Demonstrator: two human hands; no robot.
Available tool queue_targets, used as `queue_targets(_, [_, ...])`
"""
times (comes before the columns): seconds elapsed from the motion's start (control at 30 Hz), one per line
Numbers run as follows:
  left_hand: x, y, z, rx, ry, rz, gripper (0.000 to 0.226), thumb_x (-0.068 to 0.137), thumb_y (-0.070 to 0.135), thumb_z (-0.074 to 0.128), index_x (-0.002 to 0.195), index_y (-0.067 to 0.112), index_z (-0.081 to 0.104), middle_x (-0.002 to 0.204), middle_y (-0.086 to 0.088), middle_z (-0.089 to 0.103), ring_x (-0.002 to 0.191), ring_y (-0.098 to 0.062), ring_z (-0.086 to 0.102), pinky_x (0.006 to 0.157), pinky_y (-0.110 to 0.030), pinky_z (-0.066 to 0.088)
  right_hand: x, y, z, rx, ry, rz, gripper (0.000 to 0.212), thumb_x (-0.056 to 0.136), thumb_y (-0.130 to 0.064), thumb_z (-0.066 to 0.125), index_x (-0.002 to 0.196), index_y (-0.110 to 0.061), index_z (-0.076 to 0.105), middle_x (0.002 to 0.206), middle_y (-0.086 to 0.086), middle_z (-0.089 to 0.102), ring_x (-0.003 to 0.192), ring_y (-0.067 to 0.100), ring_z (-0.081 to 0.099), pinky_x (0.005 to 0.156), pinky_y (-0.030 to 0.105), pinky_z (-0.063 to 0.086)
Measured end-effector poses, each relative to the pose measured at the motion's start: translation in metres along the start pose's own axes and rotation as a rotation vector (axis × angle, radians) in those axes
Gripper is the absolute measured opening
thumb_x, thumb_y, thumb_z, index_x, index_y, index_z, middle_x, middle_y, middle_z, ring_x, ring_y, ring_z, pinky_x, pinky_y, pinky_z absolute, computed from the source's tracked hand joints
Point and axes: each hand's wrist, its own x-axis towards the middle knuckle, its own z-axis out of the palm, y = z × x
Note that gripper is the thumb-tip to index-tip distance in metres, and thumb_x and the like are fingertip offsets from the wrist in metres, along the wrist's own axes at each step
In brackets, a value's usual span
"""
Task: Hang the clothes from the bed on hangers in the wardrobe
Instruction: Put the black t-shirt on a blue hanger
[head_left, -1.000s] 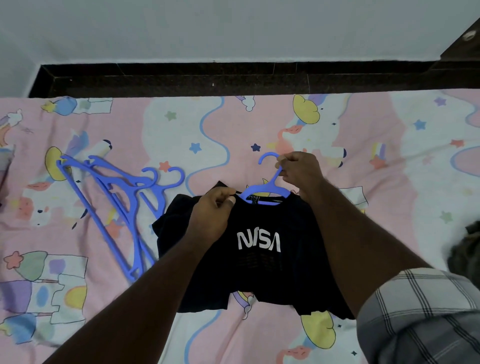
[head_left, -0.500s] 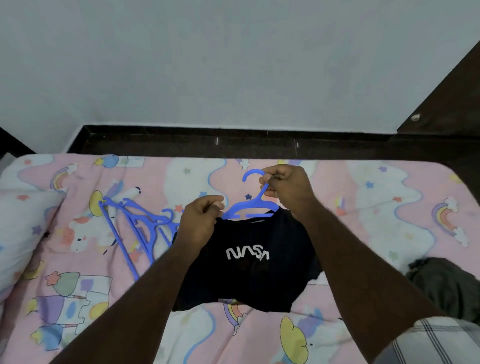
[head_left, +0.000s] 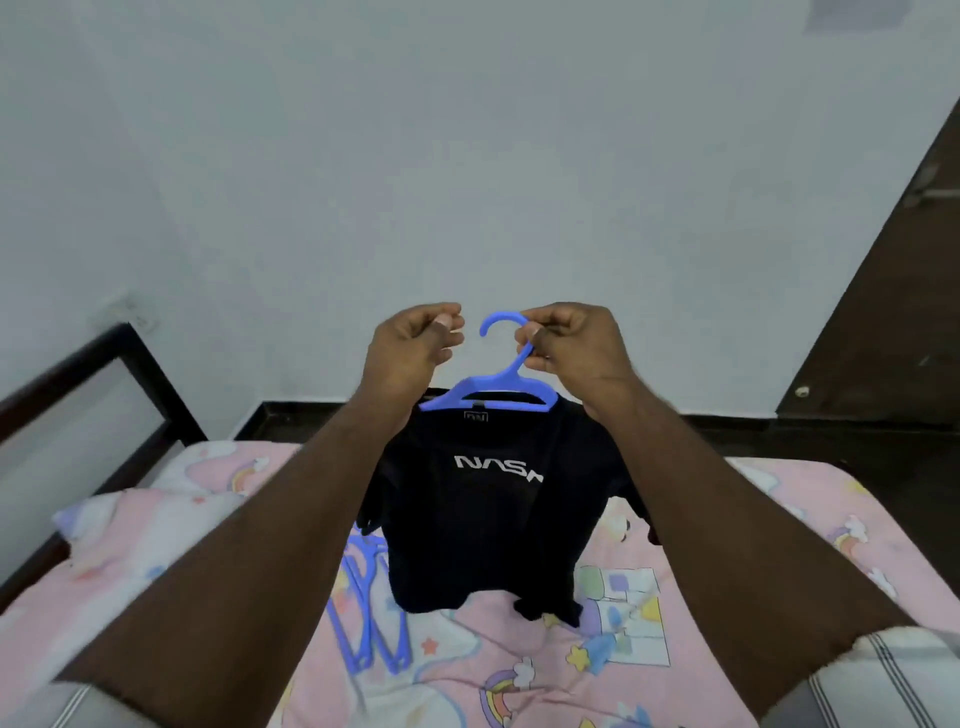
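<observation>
At lower centre, spare hangers (head_left: 366, 608), at least two, are lain on the bed (head_left: 727, 545). One black shirt (head_left: 483, 525), lettered "NASA", is hung at mid-frame on one blue hanger (head_left: 491, 392), its neck pinched by the right hand (head_left: 571, 345). The left hand (head_left: 410, 348) is curled beside it, apparently holding nothing.

A bed (head_left: 779, 519) in pink cartoon sheeting bears spare blue hangers (head_left: 369, 623) lying flat.

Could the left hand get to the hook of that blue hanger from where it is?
Probably yes. The left hand hangs curled beside the blue hanger, level with its hook, with only open air between them. The right hand pinches the neck below the hook, leaving the curved top free.
</observation>
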Motion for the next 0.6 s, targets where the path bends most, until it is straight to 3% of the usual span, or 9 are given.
queue_targets(0.2, [-0.039,0.082,-0.035,0.004,-0.046,0.119,0.02,0.103,0.023,0.054,0.113,0.022,0.072,0.11,0.002,0.074,0.102,-0.014,0.071,0.093,-0.031,0.055,-0.038,-0.09,0.011,-0.034,0.121,-0.14,0.016,0.091,-0.009,0.069,0.085,-0.023,0.074,0.08,0.005,0.075,0.077,0.019,0.072,0.072,0.034,0.061])
queue_targets(0.6, [-0.115,0.148,-0.066,-0.077,-0.197,0.107,0.026,0.104,0.027,0.052,0.121,0.015,0.069,0.112,0.0,0.074,0.103,-0.015,0.071,0.094,-0.031,0.056,-0.121,-0.168,0.024,-0.132,0.179,-0.188,0.017,0.09,-0.007,0.069,0.082,-0.022,0.074,0.08,0.007,0.075,0.077,0.024,0.074,0.072,0.035,0.062])
